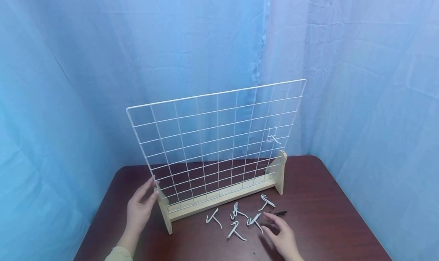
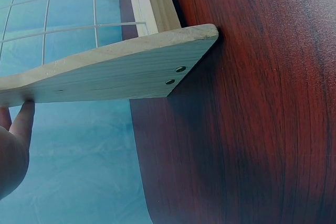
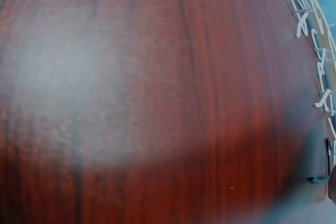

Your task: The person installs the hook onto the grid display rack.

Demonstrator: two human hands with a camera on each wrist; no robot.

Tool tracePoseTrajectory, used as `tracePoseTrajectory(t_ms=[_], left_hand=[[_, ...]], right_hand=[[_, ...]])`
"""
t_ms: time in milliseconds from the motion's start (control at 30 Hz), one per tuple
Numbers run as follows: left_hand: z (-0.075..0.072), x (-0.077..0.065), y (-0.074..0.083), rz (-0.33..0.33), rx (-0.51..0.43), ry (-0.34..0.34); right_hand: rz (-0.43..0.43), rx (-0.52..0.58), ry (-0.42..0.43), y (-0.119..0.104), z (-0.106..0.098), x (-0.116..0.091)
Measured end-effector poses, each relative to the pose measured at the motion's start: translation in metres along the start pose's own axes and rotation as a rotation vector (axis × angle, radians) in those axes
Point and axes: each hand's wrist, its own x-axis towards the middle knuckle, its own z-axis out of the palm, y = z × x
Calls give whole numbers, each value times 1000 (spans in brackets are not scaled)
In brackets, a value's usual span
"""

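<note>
White hooks (image 1: 234,229) lie on the tabletop (image 1: 326,215) near the right hand (image 1: 284,236), its fingers apart — the left hand (image 1: 138,211) has fingers clamped on the left wooden upright (image 1: 165,215).

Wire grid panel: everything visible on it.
The wire grid panel is white, thin-barred and roughly rectangular, with a thicker top rim and rounded top corners; it looks like coated metal. It stands roughly upright in a pale wooden stand. One white hook hangs toward its right side. The left hand is at its lower left edge; whether fingers touch the wire is unclear.
</note>
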Motion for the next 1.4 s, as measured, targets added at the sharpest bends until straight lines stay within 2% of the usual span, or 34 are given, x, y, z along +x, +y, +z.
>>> tracePoseTrajectory(t_ms=[300, 533, 733, 967, 1400], left_hand=[[0, 0, 0, 0, 1, 7], [1, -5, 37, -3, 20, 17], [1, -5, 37, -11, 18, 21], [0, -4, 38, -14, 29, 16], [1, -5, 38, 11, -6, 17]], right_hand=[[-51, -126, -21, 6, 7, -10], [-85, -156, -35, 9, 9, -10], [-136, -283, -13, 11, 11, -10], [-219, -328, 3, 11, 14, -10], [-182, -429, -20, 10, 15, -10]])
